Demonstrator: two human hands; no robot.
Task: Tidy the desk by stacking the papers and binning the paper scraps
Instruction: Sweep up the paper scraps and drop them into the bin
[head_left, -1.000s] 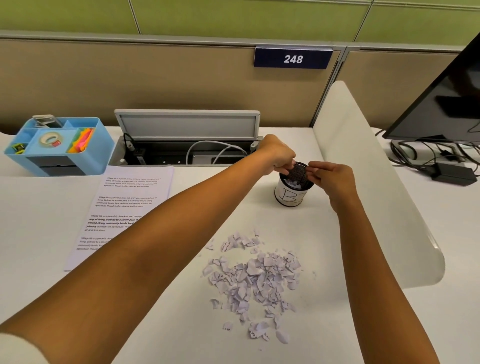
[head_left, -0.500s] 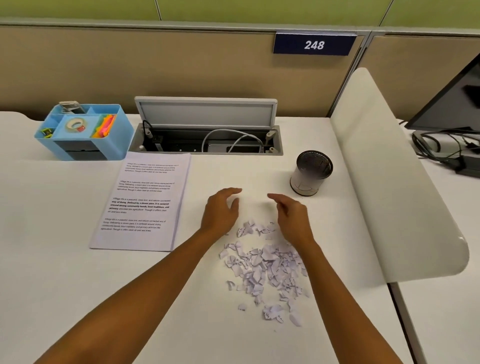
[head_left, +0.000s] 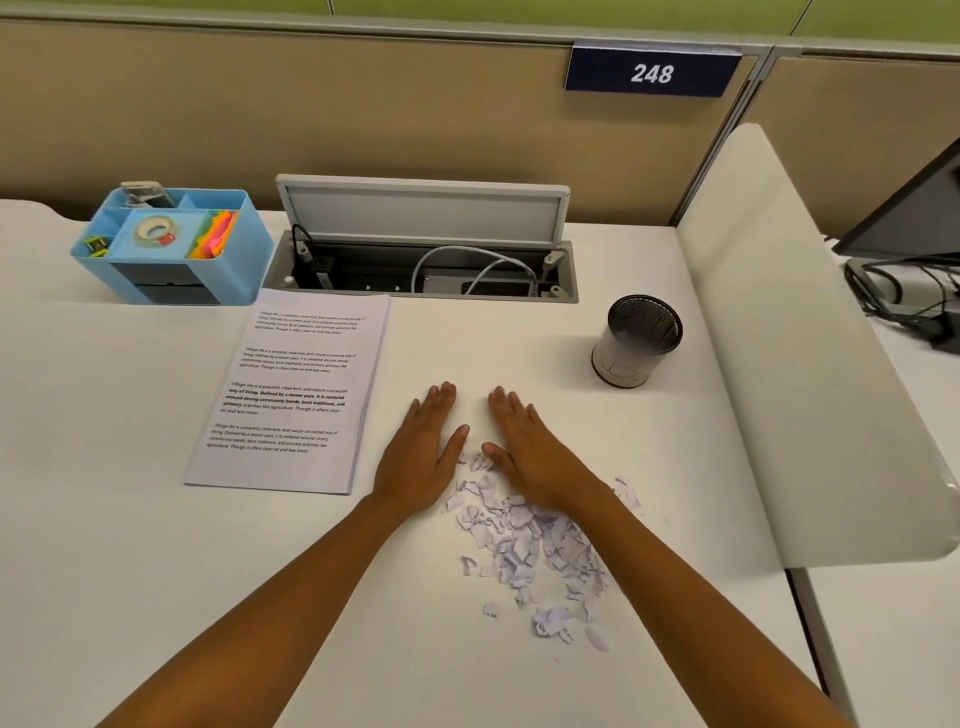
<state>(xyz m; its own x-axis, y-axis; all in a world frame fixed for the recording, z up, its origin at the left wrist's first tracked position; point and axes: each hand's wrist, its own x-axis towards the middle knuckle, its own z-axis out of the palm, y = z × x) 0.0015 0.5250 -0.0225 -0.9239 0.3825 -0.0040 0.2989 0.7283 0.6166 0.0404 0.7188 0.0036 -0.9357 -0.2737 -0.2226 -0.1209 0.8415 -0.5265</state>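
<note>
Both hands flat on the desk (head_left: 156, 519), fingers straight, holding nothing. Left hand (head_left: 423, 457) lies palm down just left of the scraps (head_left: 530, 545); right hand (head_left: 530, 452) lies on the far edge of the pile, its heel over some pieces. Thumbs nearly meet, small gap between them. I see the scraps spread in a loose heap between my forearms, trailing toward me and right. Stack of papers (head_left: 291, 395) sits squared up, left of the left hand, not touching it. Bin (head_left: 636, 340) stands upright, far right of the hands, well apart from the pile, near the white divider (head_left: 810, 364). Blue organizer (head_left: 171, 244) with a tape roll (head_left: 154, 231) sits at far left. Cable tray (head_left: 426, 270) is open behind the papers.
</note>
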